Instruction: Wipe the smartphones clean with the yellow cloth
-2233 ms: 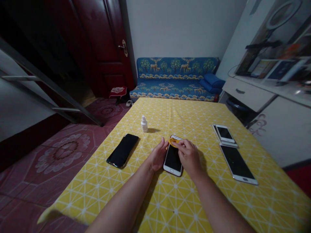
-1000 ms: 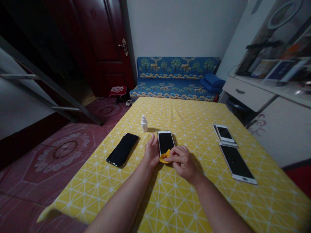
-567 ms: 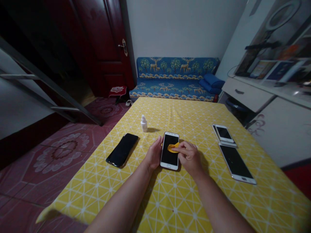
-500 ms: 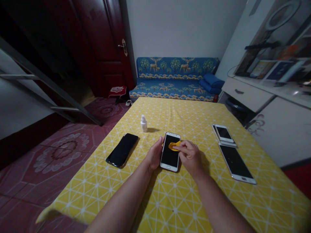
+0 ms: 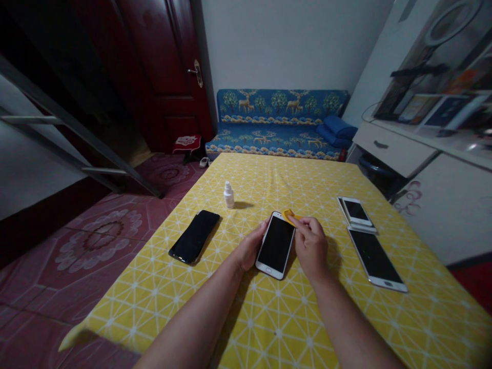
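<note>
Ladder rung (image 5: 31,120) of metal is visible well to the left of the white phone (image 5: 275,245) and beyond it. Next comes a dark red door (image 5: 154,61) with a lever handle, also beyond the phone and to its left. A black phone (image 5: 195,237) lies flat on the patterned tablecloth (image 5: 269,323), left of the white phone, dark face up. A white spray bottle (image 5: 229,196) stands upright beyond the white phone and to its left; its label carries faint print, too small for me to read.

The left hand (image 5: 251,246) grips the left long edge of the white phone. That phone sits between the hands, tilted slightly, screen up and dark, home button nearest the person; whether its back touches the table, I cannot tell. A sofa (image 5: 269,133) with a deer print stands beyond it. The right hand (image 5: 313,243) pinches a yellow cloth (image 5: 291,216) between thumb and fingers, at the white phone's upper right corner.

Right of the white phone, and apart from it, a small phone (image 5: 355,211) lies on a larger device; a large phone (image 5: 376,259) lies just nearer. Cabinet (image 5: 457,205): farthest right of the white phone; lettering on its items is illegible.
</note>
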`<state>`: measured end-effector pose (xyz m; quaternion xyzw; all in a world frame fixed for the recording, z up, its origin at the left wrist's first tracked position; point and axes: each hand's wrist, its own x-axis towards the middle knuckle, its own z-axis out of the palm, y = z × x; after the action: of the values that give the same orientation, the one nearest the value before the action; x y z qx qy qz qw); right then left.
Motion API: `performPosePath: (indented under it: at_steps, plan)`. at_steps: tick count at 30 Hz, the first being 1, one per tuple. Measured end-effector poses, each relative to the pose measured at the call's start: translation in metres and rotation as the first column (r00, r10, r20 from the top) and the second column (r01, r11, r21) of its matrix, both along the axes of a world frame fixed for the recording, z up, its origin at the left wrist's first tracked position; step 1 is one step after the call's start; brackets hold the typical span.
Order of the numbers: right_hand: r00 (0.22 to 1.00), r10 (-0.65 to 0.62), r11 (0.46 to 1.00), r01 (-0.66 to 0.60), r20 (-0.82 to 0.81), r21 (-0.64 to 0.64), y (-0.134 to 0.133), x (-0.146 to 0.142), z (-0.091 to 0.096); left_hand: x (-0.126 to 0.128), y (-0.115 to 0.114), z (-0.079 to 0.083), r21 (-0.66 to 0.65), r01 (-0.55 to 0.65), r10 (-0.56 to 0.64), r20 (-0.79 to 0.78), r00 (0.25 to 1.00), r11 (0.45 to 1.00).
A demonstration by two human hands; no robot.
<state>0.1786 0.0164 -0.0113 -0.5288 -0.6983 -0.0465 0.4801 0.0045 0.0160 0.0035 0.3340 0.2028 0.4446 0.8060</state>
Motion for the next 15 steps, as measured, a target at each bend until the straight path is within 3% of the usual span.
performPosePath:
  at_steps: [5, 12, 15]
  plan:
    - [0.999, 0.011, 1.000, -0.011, 0.048, -0.017, -0.002, -0.003, 0.003, 0.001, 0.000, 0.000, -0.003, -0.007, 0.007, 0.008, 1.000, 1.000]
    - [0.973, 0.179, 0.983, -0.170, 0.146, -0.071, -0.013, -0.022, 0.008, 0.003, 0.000, 0.002, -0.073, 0.005, -0.003, 0.027, 1.000, 0.997]
    - [0.957, 0.244, 0.968, -0.231, 0.158, -0.098, -0.018, -0.028, 0.009, 0.002, 0.000, 0.007, -0.060, -0.057, 0.062, 0.074, 0.995, 0.997]
